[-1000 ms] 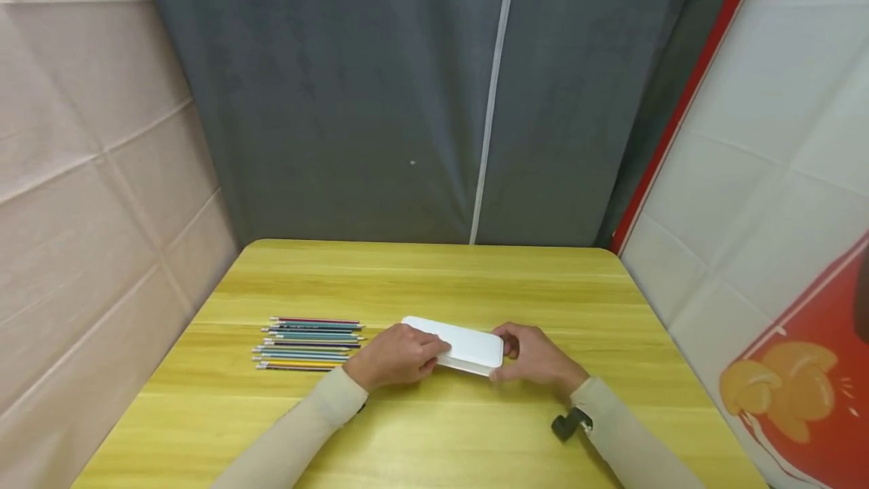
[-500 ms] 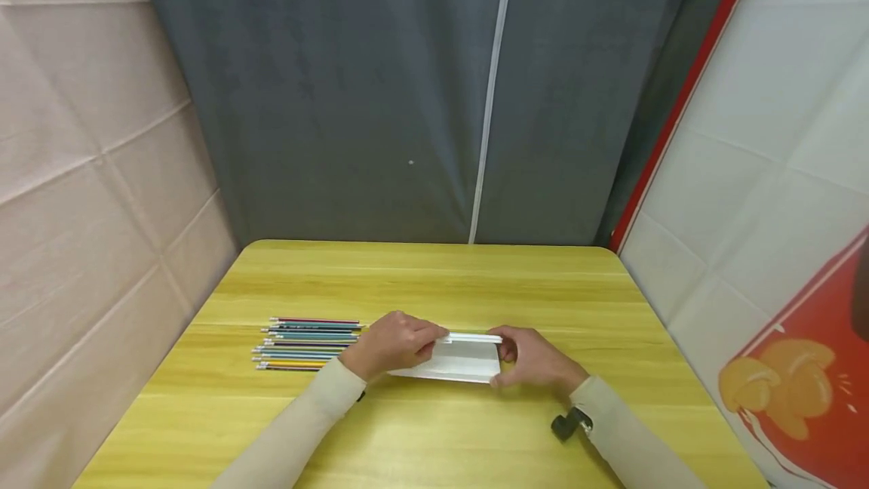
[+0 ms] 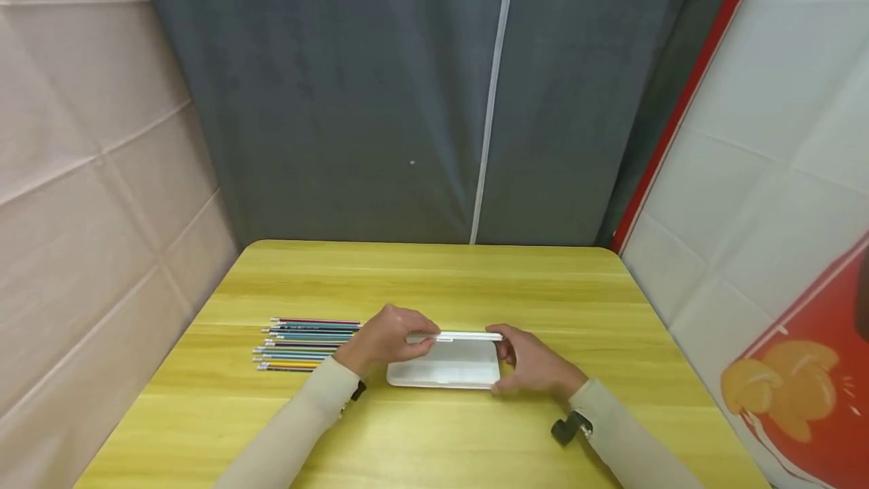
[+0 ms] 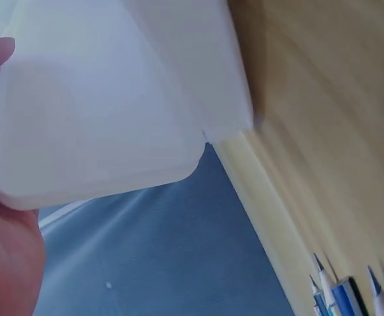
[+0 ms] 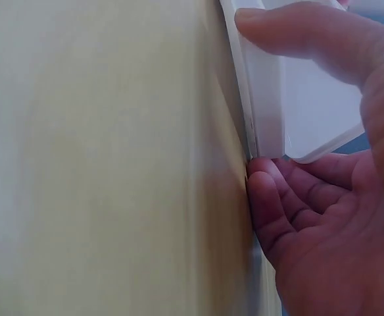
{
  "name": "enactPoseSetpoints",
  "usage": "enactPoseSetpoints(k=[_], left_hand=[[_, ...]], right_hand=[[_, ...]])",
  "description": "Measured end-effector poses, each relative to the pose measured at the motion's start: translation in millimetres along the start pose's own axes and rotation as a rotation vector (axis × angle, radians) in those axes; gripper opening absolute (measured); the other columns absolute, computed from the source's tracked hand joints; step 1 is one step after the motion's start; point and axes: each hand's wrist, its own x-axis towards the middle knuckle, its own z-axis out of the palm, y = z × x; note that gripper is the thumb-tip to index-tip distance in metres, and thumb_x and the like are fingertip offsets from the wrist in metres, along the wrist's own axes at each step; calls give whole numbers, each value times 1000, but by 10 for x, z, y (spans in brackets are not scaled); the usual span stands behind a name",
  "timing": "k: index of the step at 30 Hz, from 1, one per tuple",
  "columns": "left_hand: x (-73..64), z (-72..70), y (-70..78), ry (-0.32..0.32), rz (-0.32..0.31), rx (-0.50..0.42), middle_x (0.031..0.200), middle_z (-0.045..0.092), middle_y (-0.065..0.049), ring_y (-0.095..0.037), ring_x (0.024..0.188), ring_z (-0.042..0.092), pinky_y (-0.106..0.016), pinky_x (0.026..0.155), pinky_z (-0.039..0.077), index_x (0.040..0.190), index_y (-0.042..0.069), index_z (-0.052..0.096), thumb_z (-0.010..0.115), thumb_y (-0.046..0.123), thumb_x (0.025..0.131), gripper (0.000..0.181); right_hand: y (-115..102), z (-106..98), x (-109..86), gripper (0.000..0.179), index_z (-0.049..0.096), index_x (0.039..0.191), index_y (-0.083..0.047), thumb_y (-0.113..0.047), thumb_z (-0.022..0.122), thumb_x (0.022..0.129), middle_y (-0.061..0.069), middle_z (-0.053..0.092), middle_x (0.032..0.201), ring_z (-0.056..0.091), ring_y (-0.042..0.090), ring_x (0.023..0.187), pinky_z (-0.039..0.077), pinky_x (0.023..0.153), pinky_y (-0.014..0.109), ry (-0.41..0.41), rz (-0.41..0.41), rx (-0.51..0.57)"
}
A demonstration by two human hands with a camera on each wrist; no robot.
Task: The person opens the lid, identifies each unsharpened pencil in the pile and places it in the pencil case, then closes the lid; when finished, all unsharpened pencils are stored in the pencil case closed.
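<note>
A white plastic pencil case (image 3: pixel 444 365) lies flat on the table, its hinged lid (image 3: pixel 468 336) raised and seen edge-on in the head view. My left hand (image 3: pixel 388 339) pinches the lid's edge between thumb and fingers; the lid's broad face fills much of the left wrist view. At the case's right end, my right hand (image 3: pixel 538 359) grips the base, thumb at the near edge (image 5: pixel 271 26) and curled fingers at the far corner. No contents show in the visible part of the base. Left of the case, several pencils (image 3: pixel 305 344) lie side by side, partly behind my left hand.
The yellow wood-grain table (image 3: pixel 434 436) ends at a grey curtain (image 3: pixel 353 112) behind. Pale cloth panels stand on either side, the right one (image 3: pixel 767 172) with a red print. A black wrist-camera piece (image 3: pixel 565 429) sticks out at my right cuff.
The lid of the pencil case has swung up and back, baring the inside. My left hand has moved up and slightly left with it, while the right hand stays at the right end.
</note>
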Motion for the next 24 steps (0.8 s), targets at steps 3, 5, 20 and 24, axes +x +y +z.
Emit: enactPoseSetpoints(k=[3,5,20,24], left_hand=[[18,-2,-24,12,-47,-41,100,82,2,-6,89,78,-16,80,60,103,12,84,89,11,85,19],[27,-7,-36,22,-80,-72,101,82,1,-7,89,78,-16,79,60,104,12,84,89,10,84,20],[34,-1,-124,48,-336,-213,106,82,1,-6,94,77,-25,80,63,111,14,83,79,19,97,15],[35,14,-174,72,-373,-233,106,82,1,-5,94,77,-21,81,62,111,14,83,78,19,98,15]], right_hand=[[-2,-5,-10,95,52,147,-12,-27,101,67,5,60,99,53,18,88,47,74,26,4,-14,-28],[-3,-10,-15,85,56,137,-13,-30,101,67,5,59,99,54,19,89,48,74,26,4,-12,-38],[27,-21,10,78,49,138,-6,-29,95,80,11,65,112,57,21,90,50,77,25,51,46,78],[34,-17,-2,80,46,137,-5,-25,96,78,12,67,120,57,22,92,50,79,25,56,46,95]])
